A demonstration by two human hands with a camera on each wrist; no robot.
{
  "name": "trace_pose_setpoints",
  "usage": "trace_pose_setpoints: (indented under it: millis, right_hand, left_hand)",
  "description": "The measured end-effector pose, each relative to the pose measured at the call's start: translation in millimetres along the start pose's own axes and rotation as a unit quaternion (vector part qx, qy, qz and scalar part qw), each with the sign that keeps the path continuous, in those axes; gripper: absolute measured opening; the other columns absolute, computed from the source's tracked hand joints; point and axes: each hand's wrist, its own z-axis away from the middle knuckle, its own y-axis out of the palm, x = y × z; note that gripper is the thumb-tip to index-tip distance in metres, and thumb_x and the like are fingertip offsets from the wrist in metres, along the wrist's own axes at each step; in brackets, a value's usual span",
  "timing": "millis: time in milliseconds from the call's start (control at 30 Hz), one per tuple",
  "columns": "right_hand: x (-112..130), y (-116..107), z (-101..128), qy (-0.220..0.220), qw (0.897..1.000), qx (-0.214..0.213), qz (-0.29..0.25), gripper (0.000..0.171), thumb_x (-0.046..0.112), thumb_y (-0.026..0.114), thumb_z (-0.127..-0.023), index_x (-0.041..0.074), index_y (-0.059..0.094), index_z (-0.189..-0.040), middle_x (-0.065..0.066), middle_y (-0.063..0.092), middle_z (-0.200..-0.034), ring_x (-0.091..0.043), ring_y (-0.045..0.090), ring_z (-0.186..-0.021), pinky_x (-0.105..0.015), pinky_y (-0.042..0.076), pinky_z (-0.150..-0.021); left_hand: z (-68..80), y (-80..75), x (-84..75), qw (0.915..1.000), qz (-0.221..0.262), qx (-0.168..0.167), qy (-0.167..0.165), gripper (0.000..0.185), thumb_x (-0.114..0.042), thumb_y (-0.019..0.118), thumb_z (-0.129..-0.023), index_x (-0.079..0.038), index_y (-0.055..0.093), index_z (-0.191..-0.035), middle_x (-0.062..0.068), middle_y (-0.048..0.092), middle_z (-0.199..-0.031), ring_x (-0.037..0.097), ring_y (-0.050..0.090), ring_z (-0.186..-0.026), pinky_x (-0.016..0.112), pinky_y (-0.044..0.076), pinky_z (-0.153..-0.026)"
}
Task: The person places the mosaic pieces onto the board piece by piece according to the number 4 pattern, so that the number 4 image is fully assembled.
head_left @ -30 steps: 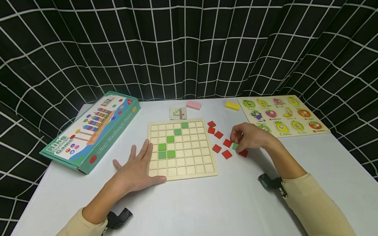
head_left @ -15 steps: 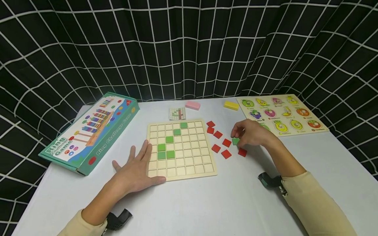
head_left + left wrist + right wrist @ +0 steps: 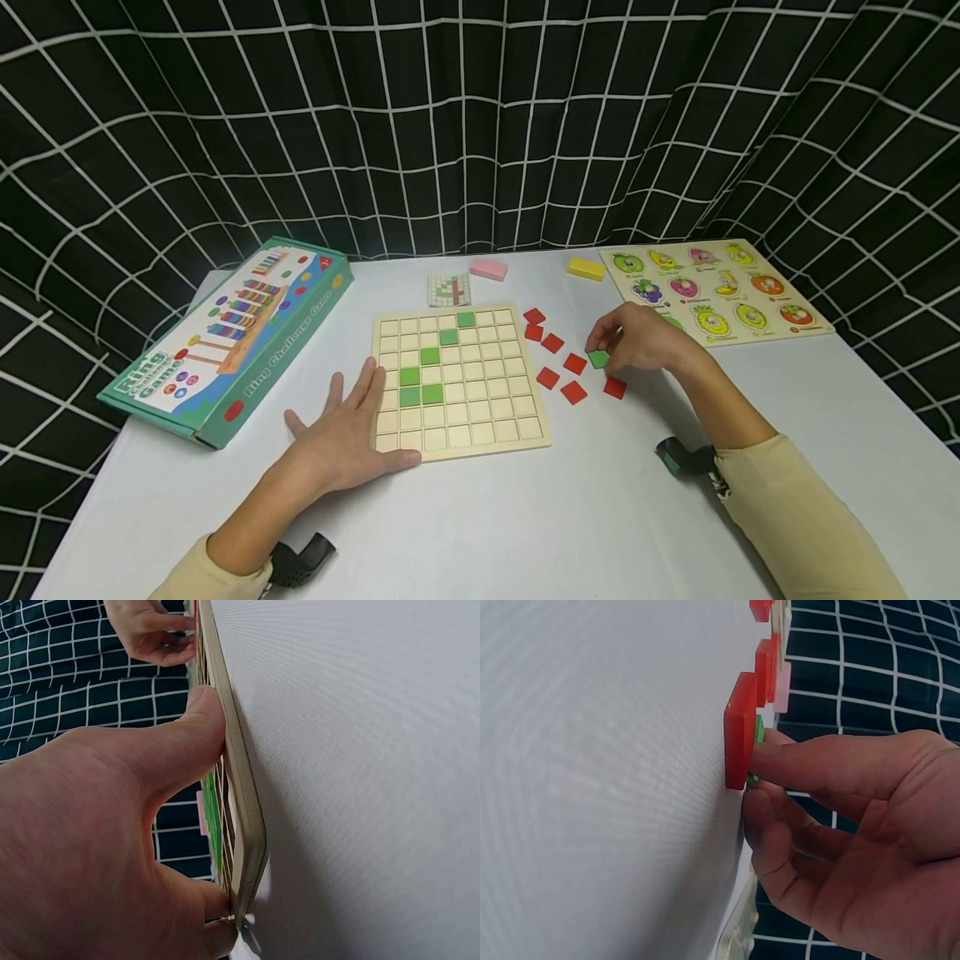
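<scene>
A wooden grid board (image 3: 477,390) lies on the white table, with several green tiles (image 3: 429,356) set in its squares. My left hand (image 3: 333,446) rests spread against the board's left side, its thumb on the near edge. In the left wrist view that thumb lies over the board's rim (image 3: 244,810). Right of the board, my right hand (image 3: 639,337) pinches a loose green tile (image 3: 597,358) between thumb and fingers, low over the table. Several red tiles (image 3: 574,363) lie scattered between hand and board. From the right wrist, a red tile (image 3: 740,731) partly hides the green one.
A small printed pattern card (image 3: 448,290) lies behind the board, near a pink block (image 3: 488,268) and a yellow block (image 3: 586,268). The green Ring Challenge Game box (image 3: 232,333) stands at left. A fruit puzzle board (image 3: 720,292) lies at back right. A black grid curtain (image 3: 480,125) encloses the table.
My right hand has shifted slightly away from the near red tile, uncovering it, and more of the green tile shows at its fingertips. The left hand stays on the board.
</scene>
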Motion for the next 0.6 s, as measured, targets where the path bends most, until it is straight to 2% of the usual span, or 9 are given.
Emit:
trace_pose_setpoints:
  millis: [400,600]
  right_hand:
    - [-1.2,-0.1,0.9,-0.009,1.000,-0.030,0.003,0.025,-0.001,0.084,-0.079,0.005,0.081,-0.102,-0.009,0.074,-0.094,-0.027,0.059,-0.091,-0.031,0.052,-0.071]
    - [-3.2,-1.5,1.5,-0.020,0.999,-0.044,-0.016,0.026,-0.002,0.082,-0.081,0.004,0.082,-0.106,-0.011,0.076,-0.099,-0.027,0.059,-0.091,-0.031,0.053,-0.071]
  left_hand:
    - [1.1,-0.3,-0.3,1.0000,0.003,0.000,0.000,0.127,-0.076,0.072,-0.079,-0.008,0.011,-0.168,0.010,0.001,-0.177,0.055,0.003,-0.158,0.098,0.002,-0.094]
    - [0.5,-0.3,-0.3,1.0000,0.002,-0.001,0.000,0.128,-0.075,0.072,-0.079,-0.008,0.011,-0.168,0.010,0.002,-0.177,0.056,0.003,-0.157,0.098,0.002,-0.094]
